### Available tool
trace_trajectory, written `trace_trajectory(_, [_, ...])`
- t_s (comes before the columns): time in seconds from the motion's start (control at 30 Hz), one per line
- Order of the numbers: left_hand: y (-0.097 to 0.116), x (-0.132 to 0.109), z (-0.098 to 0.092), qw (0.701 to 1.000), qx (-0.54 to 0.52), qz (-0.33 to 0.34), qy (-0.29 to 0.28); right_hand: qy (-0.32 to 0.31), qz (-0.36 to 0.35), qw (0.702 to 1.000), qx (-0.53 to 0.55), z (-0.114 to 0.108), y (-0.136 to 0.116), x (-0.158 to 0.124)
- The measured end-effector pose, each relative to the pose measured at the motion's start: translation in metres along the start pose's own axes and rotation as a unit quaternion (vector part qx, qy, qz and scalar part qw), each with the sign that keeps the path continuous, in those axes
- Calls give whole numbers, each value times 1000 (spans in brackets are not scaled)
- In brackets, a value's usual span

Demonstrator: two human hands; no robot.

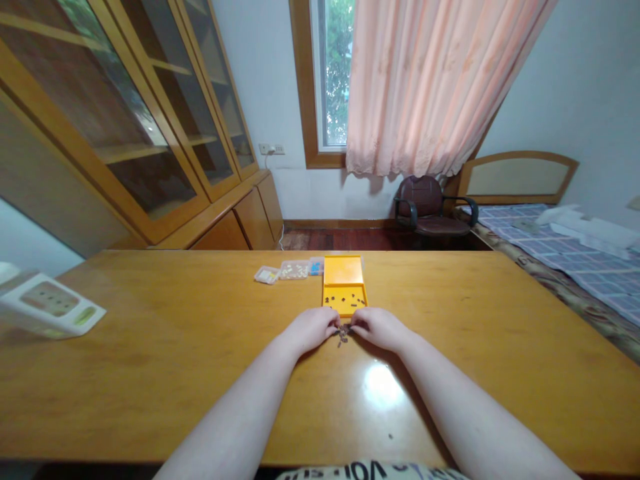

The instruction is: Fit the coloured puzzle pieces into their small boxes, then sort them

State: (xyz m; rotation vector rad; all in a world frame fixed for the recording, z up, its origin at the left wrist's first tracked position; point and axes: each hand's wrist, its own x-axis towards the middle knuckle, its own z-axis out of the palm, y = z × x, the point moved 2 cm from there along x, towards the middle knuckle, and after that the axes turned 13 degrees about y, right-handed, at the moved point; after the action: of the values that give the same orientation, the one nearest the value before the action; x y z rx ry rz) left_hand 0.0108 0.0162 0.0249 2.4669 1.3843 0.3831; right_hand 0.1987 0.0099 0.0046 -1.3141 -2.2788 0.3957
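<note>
A small pile of dark brown bits (pixel 343 333) lies on the wooden table, just in front of an open yellow box (pixel 344 271). My left hand (pixel 320 323) is at the pile's left edge, fingers curled and thumb and fingertips together. From the right, my right hand (pixel 373 327) touches the pile in a similar pinch. Whatever is between the fingertips of either hand is too small to make out. Several dark pieces (pixel 343 300) are scattered in the near half of the box; its far half, the lid, leans back.
Behind the box to the left stand clear plastic containers (pixel 294 269), one with white pieces, one with blue. A white and clear container (pixel 50 303) is at the table's left. One dark bit (pixel 391 436) lies near the front edge. A chair (pixel 425 203) stands beyond the table.
</note>
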Motion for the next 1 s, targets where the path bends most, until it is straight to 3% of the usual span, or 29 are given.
trace_trajectory(0.27, [5,-3,4,999,0,30,-24,78,-12,997,-2,-14,1,-1])
trace_trajectory(0.43, [1,0,10,1000,-1,-2,-7,27,-3,1000,10,-13,1,-2])
trace_trajectory(0.63, [-2,1,6,1000,10,18,-12,-42,0,999,-8,-9,0,-3])
trace_trajectory(1.0, [7,0,6,998,-5,55,-24,-37,-2,999,-34,-10,-2,-2])
